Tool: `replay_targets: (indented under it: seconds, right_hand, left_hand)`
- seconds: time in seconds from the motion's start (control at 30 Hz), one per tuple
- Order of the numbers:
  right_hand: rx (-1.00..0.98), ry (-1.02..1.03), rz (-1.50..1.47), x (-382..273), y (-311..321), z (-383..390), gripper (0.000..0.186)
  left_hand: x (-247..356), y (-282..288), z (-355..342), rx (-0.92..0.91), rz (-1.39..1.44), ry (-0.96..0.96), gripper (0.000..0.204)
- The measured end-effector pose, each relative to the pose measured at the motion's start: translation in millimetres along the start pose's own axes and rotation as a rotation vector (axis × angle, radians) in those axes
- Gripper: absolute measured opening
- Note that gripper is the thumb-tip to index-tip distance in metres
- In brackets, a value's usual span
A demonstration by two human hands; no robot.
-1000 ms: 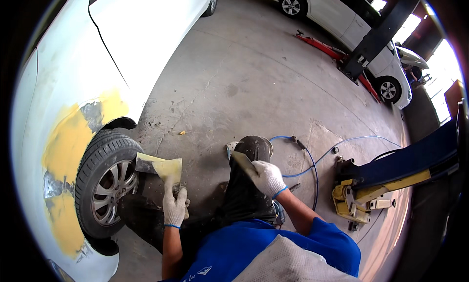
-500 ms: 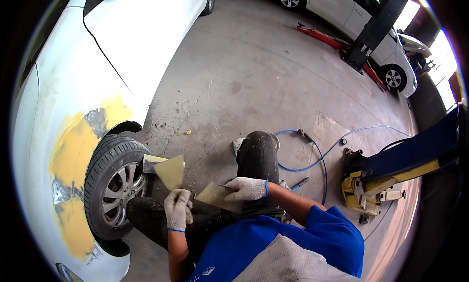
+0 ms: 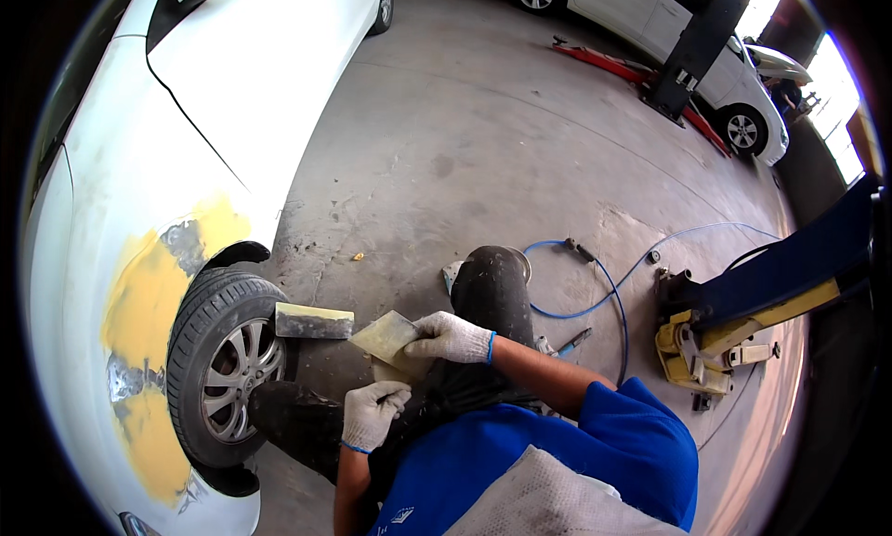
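Observation:
My right hand [image 3: 451, 338], in a white knitted glove with a blue cuff, pinches a flat, thin, yellowish putty spreader [image 3: 386, 337] by its near edge. Below it, my left hand [image 3: 374, 413], gloved alike, has its fingers closed on a second pale spreader [image 3: 390, 372], partly covered by the first. Both blades are close together over my lap. To my left is the white car's rear side panel [image 3: 84, 285], with patches of yellow filler [image 3: 147, 294] and bare grey metal around the wheel arch.
Beside the car's tyre [image 3: 218, 308] lies a long grey sanding block [image 3: 314, 324] with a yellow edge. A blue air hose [image 3: 621, 304] curls on the floor to my right. A blue and yellow lift arm [image 3: 762, 308] stands farther right. Another white car [image 3: 632, 11] is behind a lift post [image 3: 695, 53].
My left hand has brought its spreader right and down, underneath the other one. The right hand has raised its spreader slightly. The sanding block is now fully uncovered.

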State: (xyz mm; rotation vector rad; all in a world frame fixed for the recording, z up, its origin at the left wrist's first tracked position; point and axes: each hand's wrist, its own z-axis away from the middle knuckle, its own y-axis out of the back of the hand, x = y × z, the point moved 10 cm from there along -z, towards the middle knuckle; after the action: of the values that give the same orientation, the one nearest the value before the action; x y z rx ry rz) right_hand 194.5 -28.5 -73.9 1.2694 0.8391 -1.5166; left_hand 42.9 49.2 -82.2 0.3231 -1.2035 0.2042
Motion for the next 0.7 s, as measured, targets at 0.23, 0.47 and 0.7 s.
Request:
replay_targets:
  seconds: [0.23,0.47,0.7]
  right_hand:
    - [0.314,-0.041,0.247,-9,40,28,0.03]
    - [0.254,0.576,0.878,-38,-71,13,0.039]
    - [0.603,0.145,0.395,22,38,-13,0.032]
  left_hand:
    - [19,84,-3,0.523,-0.039,-0.301,0.015]
    - [-30,3,-18,0.312,-0.332,-0.446,0.021]
    - [15,30,21,0.28,0.503,-0.059,0.072]
